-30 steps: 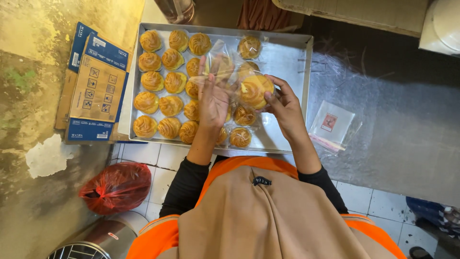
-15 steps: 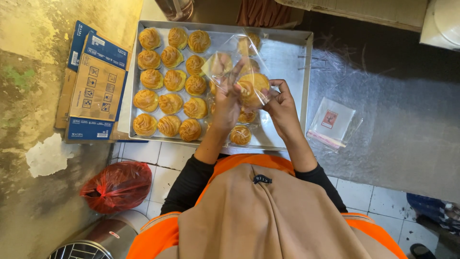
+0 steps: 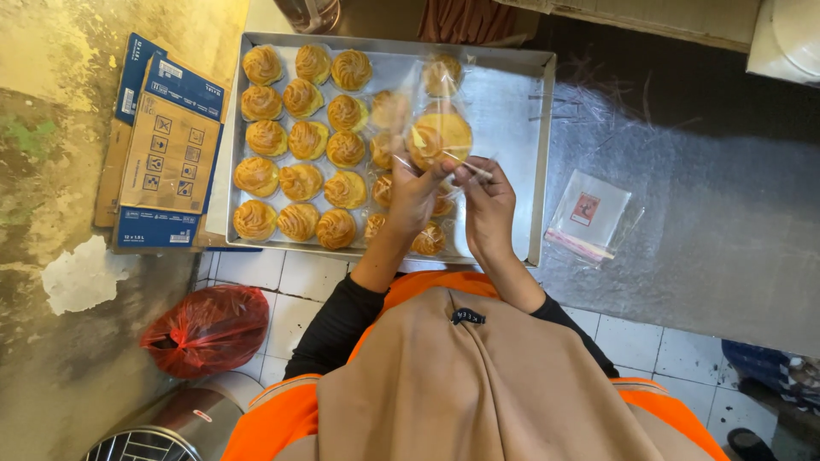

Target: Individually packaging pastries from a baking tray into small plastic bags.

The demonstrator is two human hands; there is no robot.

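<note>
Over the shallow rectangular metal tray (image 3: 512, 102) of golden swirled pastries (image 3: 299, 141), left hand (image 3: 416, 195) and right hand (image 3: 487, 201) both pinch a clear plastic bag (image 3: 437, 128) holding one pastry; spare clear bags (image 3: 594, 218) lie right.

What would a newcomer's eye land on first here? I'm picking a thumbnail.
First, the shallow metal baking tray at top centre, lined with rows of golden swirled pastries. Above it, the left hand and right hand together hold a clear plastic bag with one round golden pastry inside. At lower left, a tied red plastic bag stands out on the white tiles.
</note>
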